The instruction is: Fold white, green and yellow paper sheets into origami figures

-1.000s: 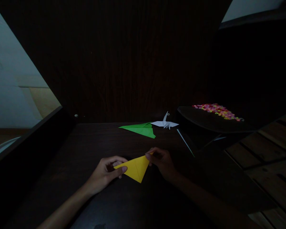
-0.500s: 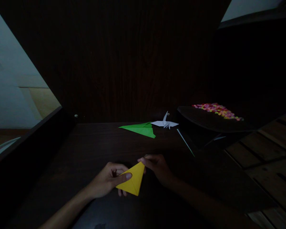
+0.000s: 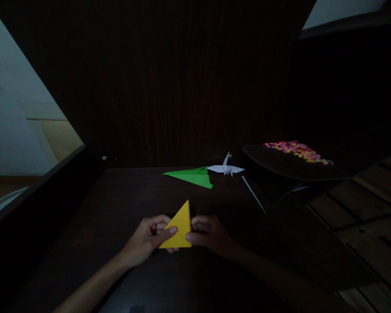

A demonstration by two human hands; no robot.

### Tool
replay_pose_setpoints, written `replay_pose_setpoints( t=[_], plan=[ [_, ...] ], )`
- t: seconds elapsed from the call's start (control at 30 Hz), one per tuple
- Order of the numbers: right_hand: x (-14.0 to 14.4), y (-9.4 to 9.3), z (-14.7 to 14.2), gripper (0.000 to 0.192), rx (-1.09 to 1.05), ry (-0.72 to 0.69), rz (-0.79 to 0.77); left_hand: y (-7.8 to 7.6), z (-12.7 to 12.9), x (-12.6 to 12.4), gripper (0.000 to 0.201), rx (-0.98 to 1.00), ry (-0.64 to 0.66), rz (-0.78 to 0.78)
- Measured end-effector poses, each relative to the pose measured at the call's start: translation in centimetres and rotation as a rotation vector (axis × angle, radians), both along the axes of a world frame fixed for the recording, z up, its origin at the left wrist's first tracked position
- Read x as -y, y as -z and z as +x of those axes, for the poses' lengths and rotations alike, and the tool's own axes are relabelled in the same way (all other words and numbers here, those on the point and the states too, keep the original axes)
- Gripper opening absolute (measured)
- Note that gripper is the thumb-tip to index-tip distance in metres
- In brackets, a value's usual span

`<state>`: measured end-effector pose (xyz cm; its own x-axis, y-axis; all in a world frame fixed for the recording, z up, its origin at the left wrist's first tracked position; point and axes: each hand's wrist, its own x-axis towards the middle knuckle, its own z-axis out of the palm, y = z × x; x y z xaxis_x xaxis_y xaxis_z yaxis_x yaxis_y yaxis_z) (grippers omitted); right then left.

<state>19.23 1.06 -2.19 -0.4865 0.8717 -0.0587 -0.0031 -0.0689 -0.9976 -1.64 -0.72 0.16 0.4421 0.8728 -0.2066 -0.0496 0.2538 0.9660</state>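
A folded yellow paper triangle (image 3: pixel 181 224) is held above the dark wooden surface, one corner pointing up and away from me. My left hand (image 3: pixel 154 234) grips its left side, thumb flat on the front and fingers behind. On its right edge, the thumb of my right hand (image 3: pixel 208 234) presses near the lower part, and the curled fingers are partly hidden behind the paper. Beyond the hands lie a green paper plane (image 3: pixel 192 177) and, touching or nearly touching it, a white origami crane (image 3: pixel 225 168).
A thin paper strip (image 3: pixel 254 194) lies right of the crane. Farther right, many small pink, red and yellow pieces (image 3: pixel 296 150) are heaped on a dark curved shelf (image 3: pixel 273 167). A dark raised side board (image 3: pixel 35 187) bounds the left, and a tall wooden panel (image 3: pixel 182 87) the back.
The yellow paper has turned so its free corner points upward and its lower edge is level. My right hand has moved from the top corner down to the right edge.
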Motion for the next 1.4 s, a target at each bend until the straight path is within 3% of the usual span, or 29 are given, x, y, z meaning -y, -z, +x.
replay_pose_setpoints(
  t=[0.2, 0.43, 0.63, 0.93, 1.4],
  plan=[
    [0.0, 0.0, -0.1, 0.015, 0.069, -0.004, 0.092, 0.0, -0.3, -0.4, 0.030, -0.034, -0.099, -0.003],
    [-0.5, 0.0, 0.1, 0.020, 0.022, 0.094, 0.061, 0.2, -0.3, -0.5, 0.029, -0.052, -0.148, 0.029],
    [-0.6, 0.0, 0.1, 0.021, 0.000, 0.125, 0.075, -0.5, -0.2, -0.5, 0.029, -0.058, -0.117, 0.039],
    [-0.8, 0.6, 0.2, 0.021, -0.015, 0.162, 0.097, 0.2, -0.5, -0.5, 0.037, 0.007, -0.086, 0.002],
    [-0.8, 0.5, -0.1, 0.027, -0.176, 0.091, -0.037, 0.4, -0.4, -0.5, 0.035, 0.052, -0.031, 0.039]
  ],
)
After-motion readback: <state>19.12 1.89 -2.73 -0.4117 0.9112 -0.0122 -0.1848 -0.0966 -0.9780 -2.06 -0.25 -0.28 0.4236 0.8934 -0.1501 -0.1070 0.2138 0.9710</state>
